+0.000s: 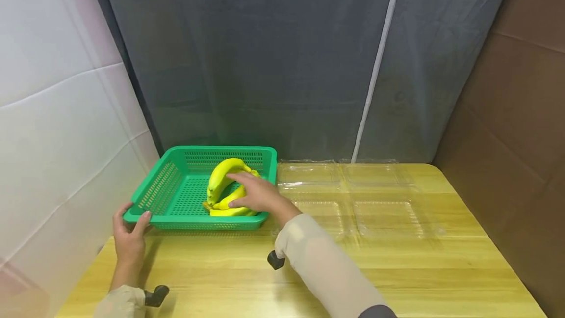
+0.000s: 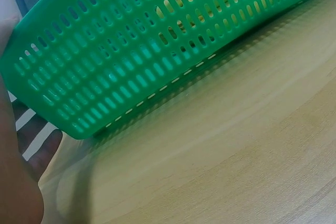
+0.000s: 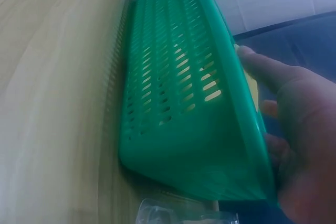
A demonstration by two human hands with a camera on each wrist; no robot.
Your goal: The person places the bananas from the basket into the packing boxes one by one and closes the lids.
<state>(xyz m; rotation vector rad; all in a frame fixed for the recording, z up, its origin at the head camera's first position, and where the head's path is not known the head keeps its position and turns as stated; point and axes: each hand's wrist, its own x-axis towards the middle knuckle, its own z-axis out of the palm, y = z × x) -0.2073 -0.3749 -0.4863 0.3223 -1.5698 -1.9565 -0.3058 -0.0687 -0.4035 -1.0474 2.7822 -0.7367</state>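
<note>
Several yellow bananas (image 1: 222, 175) lie in the right part of a green plastic basket (image 1: 200, 223) with slotted walls. My right hand (image 1: 260, 194) reaches over the basket's right front rim, with thumb and forefinger spread apart over the bananas. Whether its fingertips touch them is hard to tell, and the other fingers are partly hidden. At the front left corner of the basket, my left hand (image 1: 130, 239) grips the rim, thumb on the near side. In the left wrist view, its fingers (image 2: 44, 153) show around the basket's corner. Through the slots some yellow of the bananas is visible.
Clear plastic trays (image 1: 388, 220) stand in two rows right of the basket on the wooden table (image 1: 441, 274). A grey curtain (image 1: 265, 63) hangs behind the table, with a white sheet (image 1: 66, 136) at left and a brown one (image 1: 521, 112) at right.
</note>
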